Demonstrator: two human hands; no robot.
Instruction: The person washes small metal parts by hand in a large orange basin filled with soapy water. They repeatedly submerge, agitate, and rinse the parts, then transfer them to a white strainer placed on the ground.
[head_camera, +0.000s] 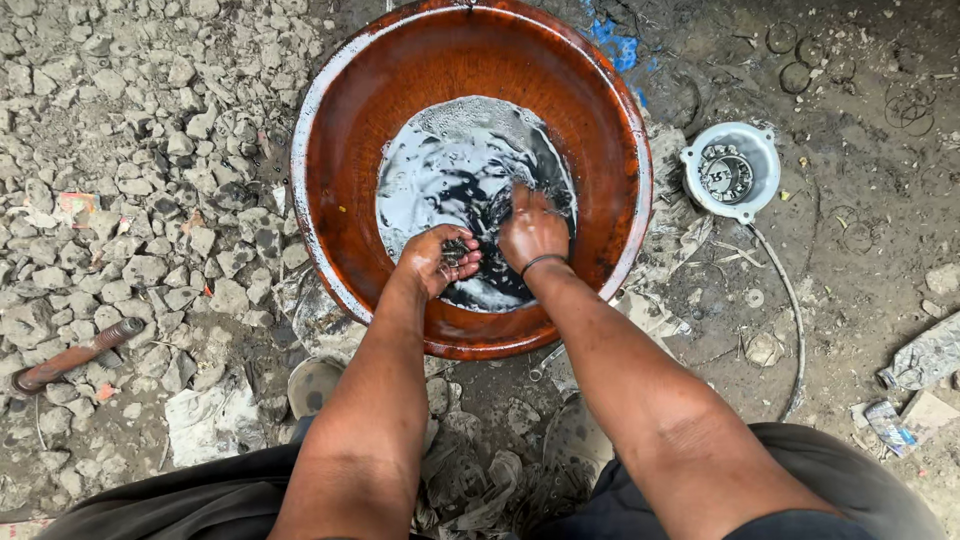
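- Big round basin, glossy rust-brown inside with a pale worn rim, sitting on dirt and broken grey rubble. A pool of dark oily liquid with bubbly foam fills the bottom.
- Left hand is cupped palm-up at the near edge of the pool, fingers curled loosely around a small dark metal part. It's too grimy and tiny to say what it is.
- Right hand is just beside the left, nearly touching it, fingers pointed down into the liquid. Fingertips are under the surface, so can't tell if they're pinching anything or spread. Dark band on that wrist.
- Off to the right of the hands, well apart: a round white cap-like housing with a metal bearing ring inside, and a thin wire curving across the dirt.
- Far left of the hands: a rusty reddish tool handle lying on the stones.
- Below the forearms, crumpled dirty rags; the person's dark trousers are cut off by the bottom edge.
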